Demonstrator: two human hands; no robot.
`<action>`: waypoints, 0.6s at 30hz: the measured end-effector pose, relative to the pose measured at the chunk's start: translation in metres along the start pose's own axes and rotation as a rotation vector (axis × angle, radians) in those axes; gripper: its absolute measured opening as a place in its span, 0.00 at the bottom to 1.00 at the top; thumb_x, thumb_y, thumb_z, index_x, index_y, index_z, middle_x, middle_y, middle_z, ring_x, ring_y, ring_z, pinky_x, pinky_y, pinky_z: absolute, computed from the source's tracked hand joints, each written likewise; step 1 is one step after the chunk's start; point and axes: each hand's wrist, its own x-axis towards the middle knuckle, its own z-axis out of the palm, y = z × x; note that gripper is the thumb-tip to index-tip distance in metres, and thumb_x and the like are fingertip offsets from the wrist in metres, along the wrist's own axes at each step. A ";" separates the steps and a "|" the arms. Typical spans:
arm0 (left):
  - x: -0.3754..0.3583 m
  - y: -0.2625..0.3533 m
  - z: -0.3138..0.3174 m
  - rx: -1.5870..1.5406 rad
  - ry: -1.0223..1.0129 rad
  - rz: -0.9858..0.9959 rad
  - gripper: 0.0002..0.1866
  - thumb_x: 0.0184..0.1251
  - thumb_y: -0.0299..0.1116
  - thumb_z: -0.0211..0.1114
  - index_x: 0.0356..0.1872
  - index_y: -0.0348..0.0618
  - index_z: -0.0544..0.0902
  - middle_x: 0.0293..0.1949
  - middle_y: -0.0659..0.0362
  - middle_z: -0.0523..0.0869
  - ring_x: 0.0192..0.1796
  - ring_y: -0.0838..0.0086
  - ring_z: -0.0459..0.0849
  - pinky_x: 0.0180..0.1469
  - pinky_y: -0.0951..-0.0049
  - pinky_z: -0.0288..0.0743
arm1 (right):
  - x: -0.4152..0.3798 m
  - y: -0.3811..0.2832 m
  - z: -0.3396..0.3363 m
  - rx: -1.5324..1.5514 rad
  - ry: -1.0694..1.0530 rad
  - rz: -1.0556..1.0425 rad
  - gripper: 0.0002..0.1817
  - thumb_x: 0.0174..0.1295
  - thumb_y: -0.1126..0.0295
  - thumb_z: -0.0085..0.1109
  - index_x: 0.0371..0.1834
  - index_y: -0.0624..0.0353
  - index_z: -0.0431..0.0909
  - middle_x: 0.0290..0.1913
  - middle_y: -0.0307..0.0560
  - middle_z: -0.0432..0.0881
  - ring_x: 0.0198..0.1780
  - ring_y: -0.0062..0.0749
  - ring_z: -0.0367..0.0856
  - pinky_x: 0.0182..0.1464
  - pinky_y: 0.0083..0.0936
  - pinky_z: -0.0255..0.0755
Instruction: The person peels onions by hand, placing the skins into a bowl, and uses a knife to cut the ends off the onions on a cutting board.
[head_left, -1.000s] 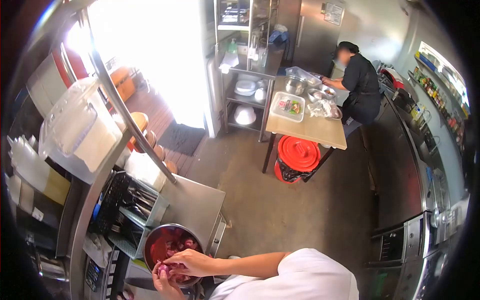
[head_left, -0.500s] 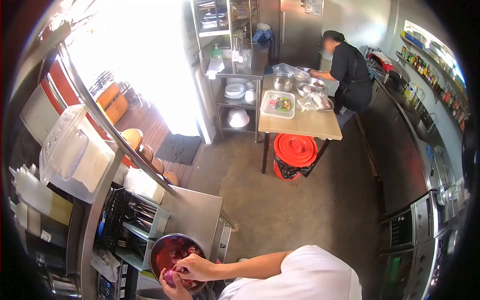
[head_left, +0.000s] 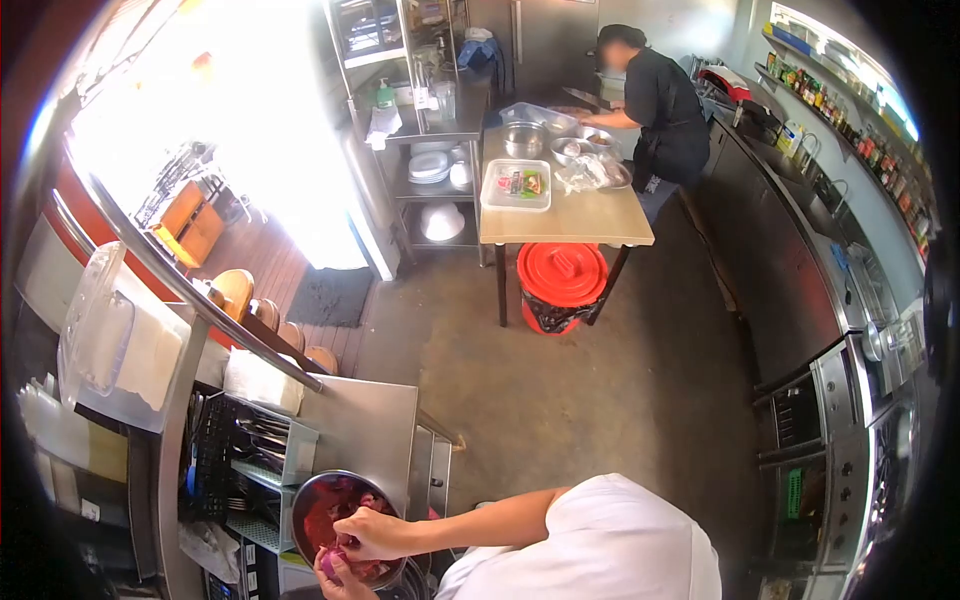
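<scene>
A steel bowl [head_left: 313, 503] at the lower left holds purple-red pieces that look like onion skins. My left hand [head_left: 343, 583] wraps round a red onion [head_left: 329, 564] over the near part of the bowl. From the right, my right hand [head_left: 372, 536] reaches across, its fingers closed against the top of that onion. What the right fingertips pinch is hidden behind the hand.
A steel counter [head_left: 365, 420] stands beside the bowl, with a cutlery rack [head_left: 300, 455] to its left. Farther off, a co-worker [head_left: 670, 120] holding a knife works at a wooden-topped table [head_left: 560, 228]. Beneath that table is a red lidded bin [head_left: 562, 275].
The view has turned slightly, so the room sits farther left and higher. Both hands stay at the onion above the bowl. A knife now shows at the co-worker's hands.
</scene>
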 end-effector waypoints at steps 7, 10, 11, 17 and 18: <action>0.004 -0.022 -0.001 -0.272 -0.004 -0.082 0.26 0.72 0.50 0.55 0.54 0.33 0.76 0.49 0.53 0.80 0.50 0.66 0.78 0.55 0.69 0.70 | 0.001 0.004 -0.004 0.065 -0.062 -0.085 0.13 0.51 0.71 0.68 0.37 0.66 0.81 0.31 0.55 0.84 0.33 0.43 0.85 0.38 0.32 0.77; 0.000 -0.015 -0.001 -0.243 -0.043 -0.065 0.25 0.72 0.49 0.54 0.55 0.35 0.76 0.48 0.55 0.79 0.50 0.69 0.78 0.54 0.72 0.70 | -0.002 0.019 0.002 0.118 -0.080 -0.051 0.11 0.51 0.71 0.68 0.36 0.66 0.83 0.30 0.54 0.85 0.33 0.44 0.85 0.39 0.32 0.78; 0.001 -0.023 0.001 -0.302 -0.031 -0.058 0.25 0.72 0.49 0.54 0.54 0.35 0.76 0.48 0.55 0.79 0.49 0.70 0.77 0.53 0.72 0.70 | -0.004 0.022 0.004 0.117 -0.079 -0.052 0.11 0.51 0.71 0.68 0.36 0.66 0.83 0.30 0.54 0.85 0.33 0.44 0.85 0.39 0.32 0.78; 0.006 -0.046 -0.004 -0.375 -0.046 -0.110 0.23 0.72 0.47 0.55 0.53 0.35 0.76 0.47 0.55 0.78 0.49 0.70 0.77 0.53 0.72 0.70 | -0.003 -0.011 -0.005 0.029 -0.075 0.035 0.07 0.47 0.73 0.68 0.27 0.66 0.83 0.28 0.58 0.83 0.31 0.49 0.84 0.37 0.34 0.77; 0.007 -0.048 -0.005 -0.366 -0.064 -0.088 0.23 0.72 0.47 0.55 0.53 0.35 0.76 0.47 0.55 0.78 0.49 0.70 0.77 0.53 0.72 0.70 | -0.003 -0.013 -0.004 0.034 -0.091 0.057 0.07 0.47 0.74 0.67 0.26 0.67 0.81 0.27 0.59 0.83 0.31 0.50 0.83 0.37 0.35 0.77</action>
